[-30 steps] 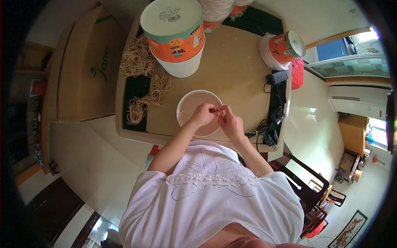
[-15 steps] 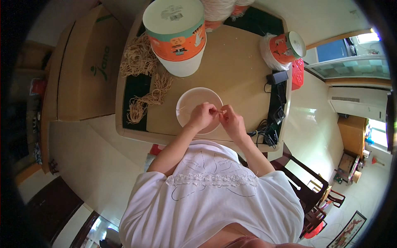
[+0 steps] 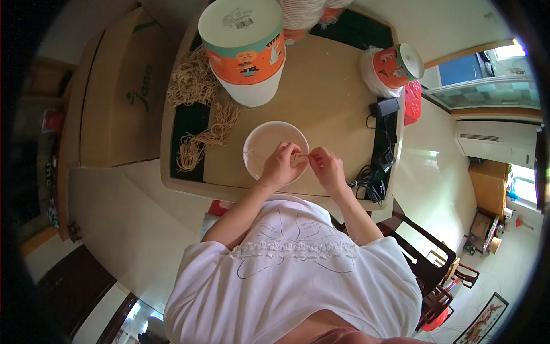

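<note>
A short thin tan strand of string [image 3: 302,155] spans the gap between my two hands. My left hand [image 3: 279,166] is over the round white tub [image 3: 252,153], its fingers curled and one end of the strand at its fingertips. By the tub's right rim, my right hand [image 3: 328,169] pinches the other end between thumb and forefinger. Any knot or join in it is too small to make out. Loose bundles of tan string [image 3: 193,77] lie to the left, a narrower hank [image 3: 206,137] trailing toward me.
A stack of upturned paper buckets [image 3: 246,60] in orange, green and white stands behind the tub. Farther right is a smaller orange bucket [image 3: 392,64] partly in clear plastic. A black power adapter [image 3: 385,107] and cables [image 3: 369,184] line the right edge. A cardboard box [image 3: 120,92] stands at left.
My hands have moved slightly apart, the right one shifting rightward. My left thumb and forefinger have spread, and more of the strand shows between the hands.
</note>
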A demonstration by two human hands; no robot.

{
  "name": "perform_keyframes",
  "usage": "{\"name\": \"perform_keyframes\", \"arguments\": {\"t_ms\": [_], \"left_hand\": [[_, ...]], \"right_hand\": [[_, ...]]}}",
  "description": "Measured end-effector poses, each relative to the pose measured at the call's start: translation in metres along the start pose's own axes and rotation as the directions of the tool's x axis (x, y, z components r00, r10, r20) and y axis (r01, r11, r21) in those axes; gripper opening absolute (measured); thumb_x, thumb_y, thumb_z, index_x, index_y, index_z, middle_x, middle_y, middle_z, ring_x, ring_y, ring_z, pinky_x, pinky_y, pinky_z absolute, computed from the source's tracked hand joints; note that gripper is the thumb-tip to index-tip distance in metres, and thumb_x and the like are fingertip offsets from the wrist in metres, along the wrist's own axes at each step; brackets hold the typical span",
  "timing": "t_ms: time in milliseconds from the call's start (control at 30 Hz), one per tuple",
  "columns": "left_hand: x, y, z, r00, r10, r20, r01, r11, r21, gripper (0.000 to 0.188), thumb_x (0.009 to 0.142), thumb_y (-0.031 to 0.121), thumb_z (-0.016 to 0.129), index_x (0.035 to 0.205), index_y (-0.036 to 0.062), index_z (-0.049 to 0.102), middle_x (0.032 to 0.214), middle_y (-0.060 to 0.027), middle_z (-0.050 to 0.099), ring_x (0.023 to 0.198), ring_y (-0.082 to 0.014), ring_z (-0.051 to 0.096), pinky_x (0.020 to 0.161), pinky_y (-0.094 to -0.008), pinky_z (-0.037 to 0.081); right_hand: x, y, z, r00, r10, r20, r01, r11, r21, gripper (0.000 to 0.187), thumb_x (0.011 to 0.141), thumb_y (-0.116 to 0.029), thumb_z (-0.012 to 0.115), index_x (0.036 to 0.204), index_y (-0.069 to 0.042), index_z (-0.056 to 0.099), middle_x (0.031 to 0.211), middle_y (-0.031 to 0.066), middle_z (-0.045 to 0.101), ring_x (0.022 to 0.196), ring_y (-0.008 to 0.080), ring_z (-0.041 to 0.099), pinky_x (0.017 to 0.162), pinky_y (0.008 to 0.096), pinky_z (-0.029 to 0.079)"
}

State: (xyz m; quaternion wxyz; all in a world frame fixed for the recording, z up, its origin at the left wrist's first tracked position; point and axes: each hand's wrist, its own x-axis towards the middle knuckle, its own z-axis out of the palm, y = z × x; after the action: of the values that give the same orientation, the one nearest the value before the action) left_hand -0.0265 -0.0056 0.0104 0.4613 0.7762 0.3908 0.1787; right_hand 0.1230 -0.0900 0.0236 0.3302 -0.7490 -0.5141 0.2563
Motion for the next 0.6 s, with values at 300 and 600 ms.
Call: {"name": "perform_keyframes", "arguments": {"t_ms": [300, 600], "left_hand": [[-0.001, -0.003, -0.024, 0.994, -0.084, 0.067, 0.082, 0.996, 0.025, 0.009, 0.079, 0.016, 0.066, 0.08, 0.0075, 0.068, 0.082, -0.0093, 0.065, 0.078, -0.029, 0.064, 0.066, -0.0396, 0.051], [0.006, -0.023, -0.032, 0.999, -0.046, 0.021, 0.038, 0.962, 0.269, 0.013, 0.078, 0.02, 0.07, 0.08, 0.0078, 0.072, 0.08, -0.0121, 0.064, 0.075, -0.0306, 0.064, 0.068, -0.0417, 0.05]], "right_hand": [[0.005, -0.016, 0.005, 0.989, -0.145, 0.033, 0.149, 0.969, -0.196, 0.01, 0.079, -0.012, 0.067, 0.087, -0.008, 0.062, 0.086, 0.0106, 0.059, 0.074, 0.027, 0.061, 0.063, 0.0361, 0.051], [0.005, -0.014, 0.018, 0.997, -0.078, 0.026, 0.081, 0.979, -0.185, 0.011, 0.077, -0.007, 0.064, 0.087, -0.009, 0.06, 0.083, 0.0114, 0.055, 0.072, 0.0287, 0.059, 0.063, 0.0383, 0.05]]}}
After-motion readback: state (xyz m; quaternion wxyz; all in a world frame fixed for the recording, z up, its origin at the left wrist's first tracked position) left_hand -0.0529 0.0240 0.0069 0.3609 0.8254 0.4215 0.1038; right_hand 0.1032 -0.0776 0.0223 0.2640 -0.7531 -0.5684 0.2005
